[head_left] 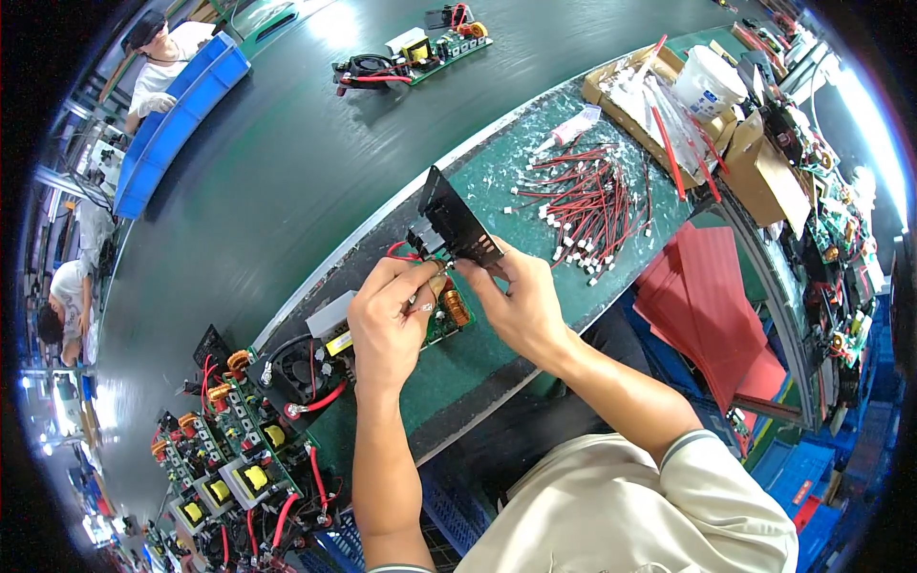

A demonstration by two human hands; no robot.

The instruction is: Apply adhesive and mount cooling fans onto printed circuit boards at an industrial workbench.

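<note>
A black metal end panel [457, 222] stands tilted over one end of a green circuit board [441, 329]. My right hand [523, 304] is closed on the panel's lower edge, thumb and fingers pinched near its slots. Beside it, my left hand [387, 320] has its fingertips pressed together at the panel's base, by red wires and small parts; what they pinch is too small to make out. Past my left hand the board carries a copper coil [457, 307], and on its other side a black fan [304, 371] with a thick red lead [320, 399].
Several finished-looking boards [224, 449] crowd the near left. Red-and-black wire leads [592, 205] and a white tube [571, 129] lie on the green bench. An assembled board [415, 53] sits on the dark conveyor [258, 210]. A person holds a blue bin [181, 119] across it; red sheets [707, 306] lie right.
</note>
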